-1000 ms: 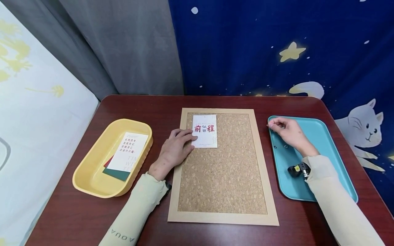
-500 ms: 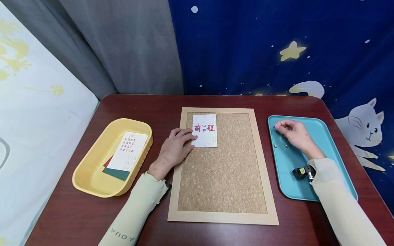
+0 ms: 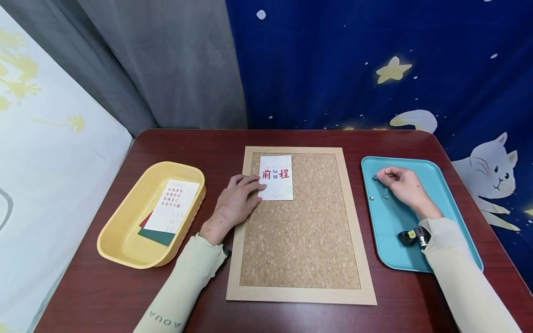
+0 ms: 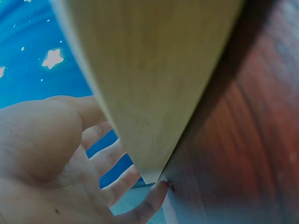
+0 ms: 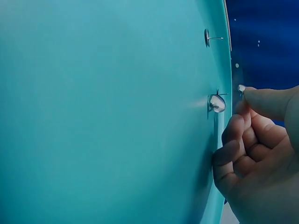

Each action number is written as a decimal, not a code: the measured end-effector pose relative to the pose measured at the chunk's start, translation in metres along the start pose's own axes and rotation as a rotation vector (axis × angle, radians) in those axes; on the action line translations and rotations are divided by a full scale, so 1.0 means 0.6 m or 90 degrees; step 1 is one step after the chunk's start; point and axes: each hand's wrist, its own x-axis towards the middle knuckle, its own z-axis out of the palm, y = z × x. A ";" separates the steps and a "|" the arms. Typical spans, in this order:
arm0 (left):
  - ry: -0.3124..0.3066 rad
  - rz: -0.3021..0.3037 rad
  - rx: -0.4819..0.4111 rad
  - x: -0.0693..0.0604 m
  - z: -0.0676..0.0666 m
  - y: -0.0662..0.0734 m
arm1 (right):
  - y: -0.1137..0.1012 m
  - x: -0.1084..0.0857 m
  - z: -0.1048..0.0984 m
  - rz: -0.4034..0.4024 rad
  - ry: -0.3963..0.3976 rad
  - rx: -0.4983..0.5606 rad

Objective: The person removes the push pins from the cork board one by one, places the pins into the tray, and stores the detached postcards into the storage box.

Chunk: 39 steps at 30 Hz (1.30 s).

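My left hand (image 3: 234,203) lies over the left side of the wood-framed cork board (image 3: 300,240), its fingertips on the left edge of a white card (image 3: 276,190) with red and dark characters. In the left wrist view, the fingers (image 4: 110,158) stretch past the board's wooden edge. Over the far left part of the teal tray (image 3: 395,259), my right hand (image 3: 404,187) pinches a silver thumbtack (image 5: 241,87) between thumb and fingertip. Several other thumbtacks (image 5: 216,103) lie on the tray close to this hand.
A yellow basket (image 3: 114,236) at the left holds a white card (image 3: 172,208) over red and green ones. Board, basket and tray stand on a dark red table (image 3: 208,314). Curtains (image 3: 308,64) hang behind it.
My right hand has moved from the tray's far left edge inward, rightward and slightly nearer to me. The left hand and the card have stayed in place.
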 end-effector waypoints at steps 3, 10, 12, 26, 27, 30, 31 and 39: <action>0.002 0.002 0.000 0.000 0.001 -0.001 | 0.001 0.001 0.001 0.007 0.003 -0.010; 0.003 0.004 0.005 0.001 0.000 0.001 | 0.006 0.004 0.000 0.005 0.011 -0.021; 0.003 0.006 0.006 0.002 0.000 0.002 | 0.008 0.005 0.001 0.002 0.012 -0.022; 0.005 0.003 0.002 0.002 -0.002 0.003 | -0.017 0.012 0.001 -0.011 0.012 -0.034; 0.006 0.003 0.003 0.002 -0.002 0.003 | -0.021 0.013 0.001 -0.012 0.008 -0.035; 0.006 0.002 0.002 0.002 -0.003 0.004 | -0.031 0.017 0.003 -0.013 -0.002 -0.038; 0.006 0.002 0.002 0.002 -0.003 0.004 | -0.033 0.018 0.004 -0.014 -0.004 -0.038; 0.004 -0.002 0.003 -0.001 -0.001 0.002 | -0.058 0.024 0.021 -0.026 -0.029 -0.026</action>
